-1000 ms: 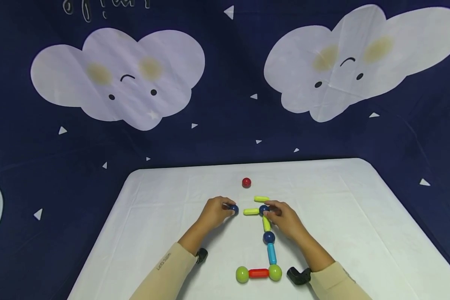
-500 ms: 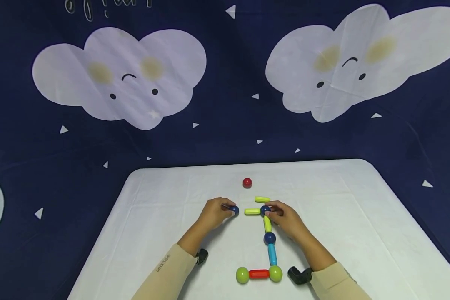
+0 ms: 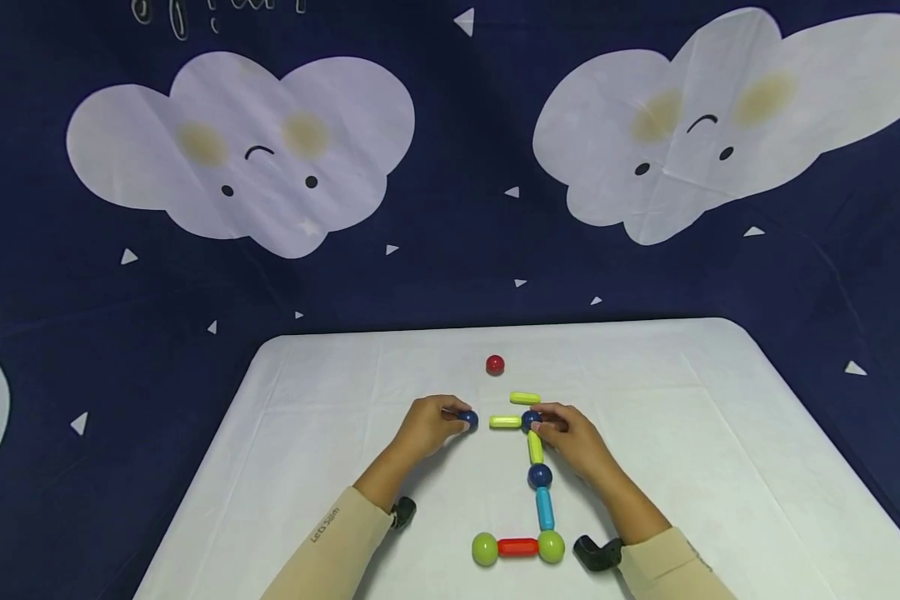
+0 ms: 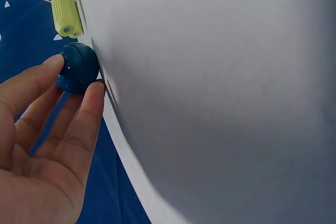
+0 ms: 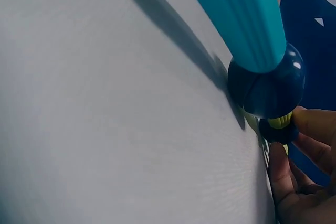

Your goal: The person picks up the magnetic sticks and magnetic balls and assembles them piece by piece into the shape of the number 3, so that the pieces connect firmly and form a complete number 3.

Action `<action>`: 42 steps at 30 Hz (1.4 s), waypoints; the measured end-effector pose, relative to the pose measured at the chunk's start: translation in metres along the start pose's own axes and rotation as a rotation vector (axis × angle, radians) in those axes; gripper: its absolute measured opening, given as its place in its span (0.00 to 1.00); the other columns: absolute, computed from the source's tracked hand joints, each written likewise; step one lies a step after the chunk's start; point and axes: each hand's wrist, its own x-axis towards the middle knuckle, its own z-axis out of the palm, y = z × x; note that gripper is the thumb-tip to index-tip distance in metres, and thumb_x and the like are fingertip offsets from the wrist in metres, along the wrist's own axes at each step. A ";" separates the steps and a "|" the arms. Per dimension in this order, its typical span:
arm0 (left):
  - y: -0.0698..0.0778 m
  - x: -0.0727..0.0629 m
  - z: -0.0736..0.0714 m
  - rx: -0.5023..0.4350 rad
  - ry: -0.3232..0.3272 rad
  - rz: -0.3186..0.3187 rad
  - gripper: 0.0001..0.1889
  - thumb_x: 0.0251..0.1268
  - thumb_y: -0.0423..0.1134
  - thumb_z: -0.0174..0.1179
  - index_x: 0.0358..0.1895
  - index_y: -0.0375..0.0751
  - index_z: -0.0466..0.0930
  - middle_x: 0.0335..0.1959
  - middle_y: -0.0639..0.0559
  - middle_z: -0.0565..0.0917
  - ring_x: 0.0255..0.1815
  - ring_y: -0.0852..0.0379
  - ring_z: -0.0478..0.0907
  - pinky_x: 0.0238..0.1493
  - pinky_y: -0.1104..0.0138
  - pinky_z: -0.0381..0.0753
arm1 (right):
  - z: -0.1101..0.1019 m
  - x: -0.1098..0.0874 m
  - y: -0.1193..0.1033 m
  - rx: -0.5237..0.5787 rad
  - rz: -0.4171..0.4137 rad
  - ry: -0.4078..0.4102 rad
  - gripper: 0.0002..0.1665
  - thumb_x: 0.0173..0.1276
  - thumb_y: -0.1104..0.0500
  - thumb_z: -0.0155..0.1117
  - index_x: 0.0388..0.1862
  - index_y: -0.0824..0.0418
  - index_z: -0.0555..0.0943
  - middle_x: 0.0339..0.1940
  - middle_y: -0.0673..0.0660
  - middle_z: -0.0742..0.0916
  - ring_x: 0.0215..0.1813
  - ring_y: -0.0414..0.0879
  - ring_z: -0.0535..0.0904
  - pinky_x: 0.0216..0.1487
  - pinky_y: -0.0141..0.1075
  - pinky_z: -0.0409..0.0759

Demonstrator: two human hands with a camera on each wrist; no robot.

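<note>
Between thumb and fingers, my left hand point(image 3: 429, 427) pinches a dark blue ball point(image 4: 79, 68), just left of a yellow-green rod point(image 3: 505, 422) and apart from it. My right hand point(image 3: 573, 437) pinches another dark blue ball point(image 3: 531, 421) that joins this rod to a second yellow-green rod point(image 3: 536, 448) running toward me. That rod meets a third blue ball point(image 3: 540, 476), then a light blue rod point(image 3: 544, 508). At the near end a green ball point(image 3: 551, 547), a red rod point(image 3: 518, 547) and another green ball point(image 3: 484, 549) form a row. In the right wrist view the light blue rod looms closest.
A loose yellow-green rod point(image 3: 525, 398) lies just beyond the held balls. Farther back sits a red ball point(image 3: 495, 364). Everything rests on a white table point(image 3: 330, 375), before a dark blue cloth point(image 3: 450, 283) with clouds. Black wrist-worn pieces point(image 3: 598, 552) hang near the sleeves.
</note>
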 end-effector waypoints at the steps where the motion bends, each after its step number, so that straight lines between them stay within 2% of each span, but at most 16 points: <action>1: 0.000 0.000 0.000 0.001 0.000 -0.001 0.10 0.62 0.34 0.70 0.47 0.43 0.88 0.42 0.48 0.90 0.43 0.56 0.87 0.43 0.65 0.85 | 0.000 0.000 0.001 -0.005 0.000 0.004 0.20 0.73 0.55 0.64 0.62 0.52 0.82 0.54 0.59 0.85 0.51 0.49 0.80 0.50 0.38 0.80; 12: 0.001 0.001 0.002 -0.023 -0.007 -0.033 0.10 0.62 0.35 0.70 0.47 0.43 0.88 0.41 0.49 0.90 0.42 0.57 0.86 0.45 0.64 0.85 | -0.002 0.002 0.003 0.058 -0.002 -0.010 0.20 0.72 0.57 0.65 0.62 0.54 0.82 0.52 0.59 0.85 0.51 0.49 0.79 0.49 0.34 0.78; 42: 0.008 0.004 0.010 -0.012 -0.036 -0.030 0.11 0.62 0.37 0.71 0.47 0.45 0.88 0.41 0.52 0.90 0.44 0.56 0.86 0.50 0.58 0.84 | -0.001 0.002 0.002 0.052 0.010 -0.018 0.20 0.71 0.56 0.66 0.61 0.53 0.82 0.50 0.58 0.85 0.48 0.48 0.78 0.46 0.34 0.77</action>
